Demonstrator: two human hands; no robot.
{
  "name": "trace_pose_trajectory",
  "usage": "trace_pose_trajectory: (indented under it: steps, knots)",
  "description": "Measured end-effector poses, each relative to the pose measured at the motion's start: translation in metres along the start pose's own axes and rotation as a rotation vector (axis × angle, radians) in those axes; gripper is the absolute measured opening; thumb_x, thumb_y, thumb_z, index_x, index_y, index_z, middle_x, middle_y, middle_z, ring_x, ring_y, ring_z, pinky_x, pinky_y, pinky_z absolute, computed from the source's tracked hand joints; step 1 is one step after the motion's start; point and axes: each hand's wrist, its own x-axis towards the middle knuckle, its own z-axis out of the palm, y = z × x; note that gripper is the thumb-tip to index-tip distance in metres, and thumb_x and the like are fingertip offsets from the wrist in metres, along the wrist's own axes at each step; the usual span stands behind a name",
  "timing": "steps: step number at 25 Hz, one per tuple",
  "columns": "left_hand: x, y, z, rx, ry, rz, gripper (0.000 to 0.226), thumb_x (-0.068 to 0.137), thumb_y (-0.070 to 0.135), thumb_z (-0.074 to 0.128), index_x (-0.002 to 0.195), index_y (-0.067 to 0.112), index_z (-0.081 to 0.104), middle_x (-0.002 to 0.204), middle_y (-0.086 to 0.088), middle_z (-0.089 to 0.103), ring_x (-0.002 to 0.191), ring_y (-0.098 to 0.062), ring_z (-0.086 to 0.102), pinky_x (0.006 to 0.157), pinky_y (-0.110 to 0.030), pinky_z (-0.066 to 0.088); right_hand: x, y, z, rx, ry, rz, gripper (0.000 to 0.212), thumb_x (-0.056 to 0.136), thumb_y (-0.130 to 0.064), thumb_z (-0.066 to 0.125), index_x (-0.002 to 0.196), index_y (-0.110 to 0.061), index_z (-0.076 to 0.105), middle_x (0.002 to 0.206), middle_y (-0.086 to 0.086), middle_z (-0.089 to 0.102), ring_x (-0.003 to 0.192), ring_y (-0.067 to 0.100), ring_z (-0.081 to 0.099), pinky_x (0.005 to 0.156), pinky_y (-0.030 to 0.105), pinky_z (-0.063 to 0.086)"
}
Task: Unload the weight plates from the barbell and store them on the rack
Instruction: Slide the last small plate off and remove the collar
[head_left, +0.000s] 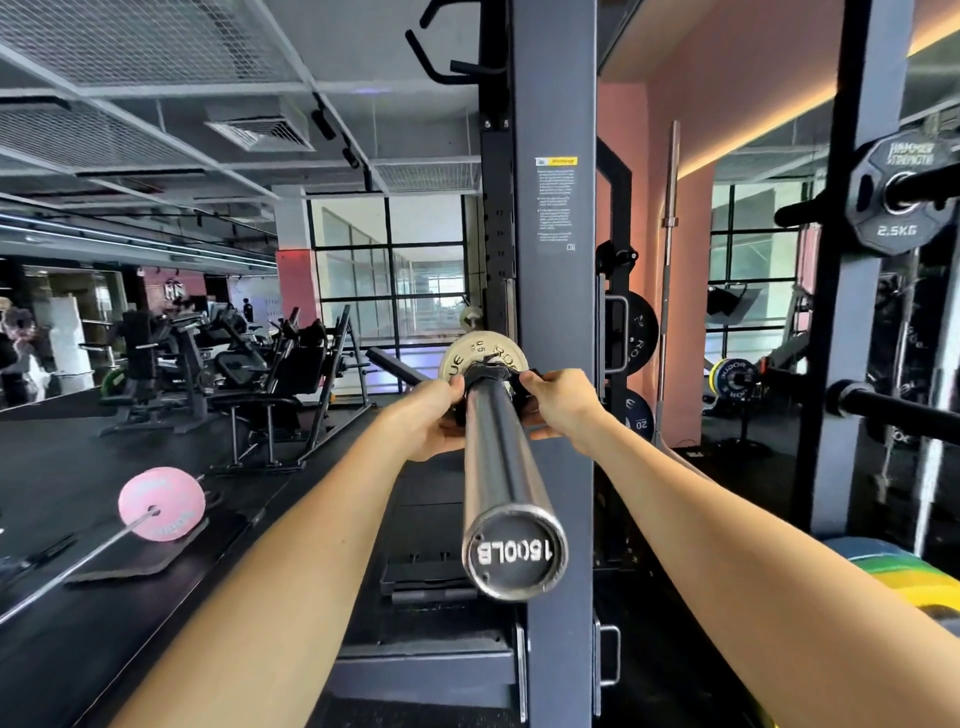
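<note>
Rack upright (553, 312) hides the bar's far side. Barbell sleeve (496, 467) points at me, end cap reads 1500LB. Small pale weight plate (460, 356) sits behind black collar (491, 375), lettering partly covered. My left hand (434, 423) & right hand (558, 408) grip the collar; fingertips hidden.

Both hands gripped a black collar (491, 375) on the barbell (496, 457), left hand (434, 421) at nine o'clock, right hand (563, 408) at three. A pale plate (460, 353) sat just behind it, beside the rack (553, 312).
</note>
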Motion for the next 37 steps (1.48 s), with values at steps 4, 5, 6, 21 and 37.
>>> trace_pose_trajectory:
  steps: [4, 5, 6, 21, 37]
  knots:
    - [0.044, 0.003, -0.002, -0.028, -0.005, 0.006, 0.032, 0.102, 0.036, 0.043, 0.116, 0.009, 0.054, 0.094, -0.012, 0.063, 0.075, -0.021, 0.061, 0.051, -0.031, 0.050, 0.034, 0.003, 0.008, 0.005, 0.009, 0.034, 0.034, 0.095, -0.028, 0.054, 0.109, 0.001, 0.065, 0.097, 0.020, 0.068, 0.064, 0.025, 0.065, 0.063, 0.040, 0.060]
    - [0.053, 0.003, -0.002, -0.029, 0.001, 0.009, 0.029, 0.102, 0.036, 0.043, 0.113, 0.011, 0.053, 0.090, -0.011, 0.062, 0.074, -0.020, 0.061, 0.048, -0.031, 0.051, 0.041, 0.003, 0.009, 0.008, 0.004, 0.038, 0.034, 0.095, -0.028, 0.054, 0.109, 0.001, 0.064, 0.101, 0.022, 0.068, 0.066, 0.027, 0.066, 0.063, 0.039, 0.060]
    - [0.061, 0.005, -0.003, -0.028, 0.008, 0.014, 0.026, 0.102, 0.035, 0.043, 0.109, 0.012, 0.053, 0.086, -0.010, 0.061, 0.071, -0.019, 0.060, 0.044, -0.030, 0.051, 0.049, 0.004, 0.011, 0.012, 0.001, 0.041, 0.034, 0.095, -0.027, 0.054, 0.109, 0.002, 0.064, 0.104, 0.023, 0.068, 0.068, 0.029, 0.066, 0.063, 0.040, 0.060]
    - [0.084, 0.017, -0.007, -0.047, -0.002, 0.000, 0.017, 0.101, 0.024, 0.048, 0.093, 0.010, 0.052, 0.045, -0.001, 0.056, 0.028, -0.010, 0.051, 0.064, -0.032, 0.051, 0.082, -0.018, 0.015, -0.499, 0.085, -0.213, 0.027, 0.094, -0.025, 0.050, 0.083, -0.003, 0.061, 0.086, 0.019, 0.063, 0.072, 0.036, 0.060, 0.069, 0.040, 0.055]
    - [0.081, 0.028, -0.002, 0.048, 0.004, -0.004, 0.039, 0.096, 0.038, 0.044, 0.114, 0.009, 0.062, 0.079, -0.009, 0.067, 0.066, -0.021, 0.063, 0.045, -0.026, 0.050, 0.077, -0.030, 0.011, -0.769, -0.299, -0.348, 0.075, 0.082, 0.011, 0.028, 0.143, -0.033, 0.036, 0.112, 0.004, 0.038, 0.091, 0.028, 0.050, 0.053, 0.012, 0.042]
